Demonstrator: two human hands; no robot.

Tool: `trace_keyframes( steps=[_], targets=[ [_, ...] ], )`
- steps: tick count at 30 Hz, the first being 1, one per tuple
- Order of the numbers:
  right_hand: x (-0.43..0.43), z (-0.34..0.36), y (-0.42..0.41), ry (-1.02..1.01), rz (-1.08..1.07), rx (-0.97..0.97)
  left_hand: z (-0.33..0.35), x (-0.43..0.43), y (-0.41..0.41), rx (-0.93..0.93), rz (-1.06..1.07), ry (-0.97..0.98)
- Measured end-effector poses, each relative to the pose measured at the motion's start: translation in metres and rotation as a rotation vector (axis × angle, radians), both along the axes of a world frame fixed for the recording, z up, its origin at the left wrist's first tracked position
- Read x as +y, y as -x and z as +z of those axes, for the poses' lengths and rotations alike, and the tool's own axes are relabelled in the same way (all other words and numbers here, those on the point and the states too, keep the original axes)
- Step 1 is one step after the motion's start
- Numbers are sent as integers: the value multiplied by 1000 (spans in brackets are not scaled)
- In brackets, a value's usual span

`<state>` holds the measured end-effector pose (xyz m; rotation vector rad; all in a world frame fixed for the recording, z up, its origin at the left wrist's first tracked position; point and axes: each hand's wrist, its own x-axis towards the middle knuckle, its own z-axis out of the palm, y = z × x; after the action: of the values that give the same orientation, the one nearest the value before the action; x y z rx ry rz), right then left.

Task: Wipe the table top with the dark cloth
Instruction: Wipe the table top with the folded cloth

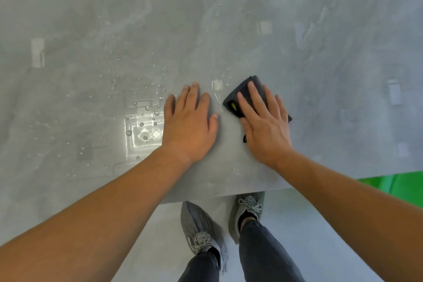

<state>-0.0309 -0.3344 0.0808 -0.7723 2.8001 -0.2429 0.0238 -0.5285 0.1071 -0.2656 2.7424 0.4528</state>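
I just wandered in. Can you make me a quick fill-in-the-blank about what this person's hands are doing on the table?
1. The right hand presses flat on the dark ____.
2. The left hand rests flat on the table top, holding ____.
3. The shiny wet patch lies beside the ____ hand.
Missing words: cloth; nothing; left.
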Motion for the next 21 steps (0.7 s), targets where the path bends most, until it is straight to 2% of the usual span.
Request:
trace_keyframes(
  steps=[3,7,9,11,14,16,18,21],
  targets=[
    [7,-1,28,-10,72,-30,5,1,6,23,19,31],
    [-9,-3,117,47,-254,-17,10,-6,24,80,54,24],
    [-23,-6,135,59,-325,-15,9,-13,37,89,85,-7],
    [-23,-5,118,47,-245,-2,10,-16,49,82,91,-45],
    [-6,0,81,22,47,-2,12,-20,71,38,89,-30],
    [5,1,94,9,195,-33,13,-24,87,21,90,-7],
    [5,2,131,-4,183,-48,15,-28,103,18,87,-1],
    [-13,2,193,30,-67,-58,15,-36,127,4,98,10]
  ],
)
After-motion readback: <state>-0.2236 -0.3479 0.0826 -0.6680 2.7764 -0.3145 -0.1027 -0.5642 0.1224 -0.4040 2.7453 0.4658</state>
